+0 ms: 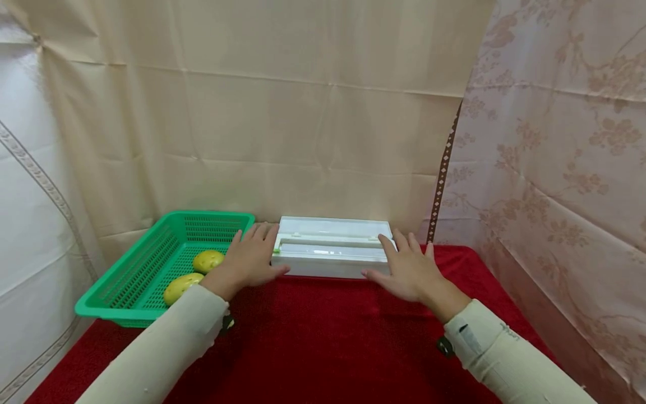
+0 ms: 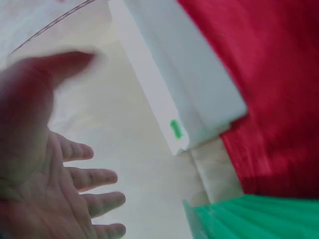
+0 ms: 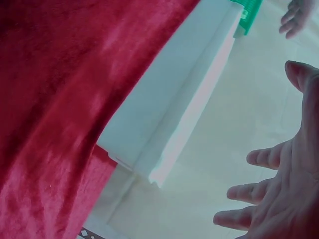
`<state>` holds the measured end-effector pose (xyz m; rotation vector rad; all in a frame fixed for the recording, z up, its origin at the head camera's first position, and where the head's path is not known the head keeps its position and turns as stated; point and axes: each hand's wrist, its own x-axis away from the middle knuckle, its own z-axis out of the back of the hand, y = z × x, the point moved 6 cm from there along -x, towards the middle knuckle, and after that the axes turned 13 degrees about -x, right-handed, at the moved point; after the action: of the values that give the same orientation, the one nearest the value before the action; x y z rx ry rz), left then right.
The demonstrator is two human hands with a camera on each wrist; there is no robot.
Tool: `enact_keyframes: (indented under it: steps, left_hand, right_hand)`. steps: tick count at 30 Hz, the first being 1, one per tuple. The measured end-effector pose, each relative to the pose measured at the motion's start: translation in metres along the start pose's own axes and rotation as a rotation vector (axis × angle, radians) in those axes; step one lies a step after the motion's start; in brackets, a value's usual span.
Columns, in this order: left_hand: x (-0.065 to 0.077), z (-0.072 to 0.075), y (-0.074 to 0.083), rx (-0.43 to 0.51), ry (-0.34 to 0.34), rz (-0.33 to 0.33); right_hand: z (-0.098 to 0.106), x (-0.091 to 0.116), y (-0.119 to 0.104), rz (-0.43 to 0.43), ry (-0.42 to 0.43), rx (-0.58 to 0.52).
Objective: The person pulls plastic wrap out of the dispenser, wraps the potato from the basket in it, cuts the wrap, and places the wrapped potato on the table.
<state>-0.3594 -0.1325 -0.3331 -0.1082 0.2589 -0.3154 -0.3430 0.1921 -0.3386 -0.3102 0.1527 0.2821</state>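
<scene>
A long white cling film dispenser (image 1: pixel 330 268) lies at the back of the table with its lid (image 1: pixel 333 226) raised. A small green slider (image 2: pixel 176 128) sits at its left end. My left hand (image 1: pixel 249 259), fingers spread, is at the dispenser's left end, and in the left wrist view a gap shows between palm and box. At the other end my right hand (image 1: pixel 410 269) is spread the same way, thumb pointing inward, its fingers apart from the box in the right wrist view. Neither hand holds anything.
To the left stands a green plastic basket (image 1: pixel 93 310) with two yellow, dark-specked potatoes (image 1: pixel 208 261) inside, close beside my left forearm. A red cloth (image 1: pixel 323 342) covers the table. Beige curtain (image 1: pixel 303 123) hangs right behind the dispenser, and patterned cloth (image 1: pixel 570 168) hangs at the right.
</scene>
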Motion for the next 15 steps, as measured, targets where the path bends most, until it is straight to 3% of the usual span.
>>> enact_keyframes:
  steps: [4,10,15]
  left_hand:
    - [-0.004,0.009,-0.001,0.139,0.078,0.007]
    - [-0.009,0.008,-0.007,0.372,0.097,0.083]
    - [-0.013,0.001,-0.011,0.452,0.119,0.132]
  right_hand:
    - [0.004,-0.004,0.0,0.018,0.031,-0.048]
    - [0.007,-0.012,0.002,0.082,0.107,-0.109]
    - [0.004,-0.015,0.008,0.095,0.144,-0.181]
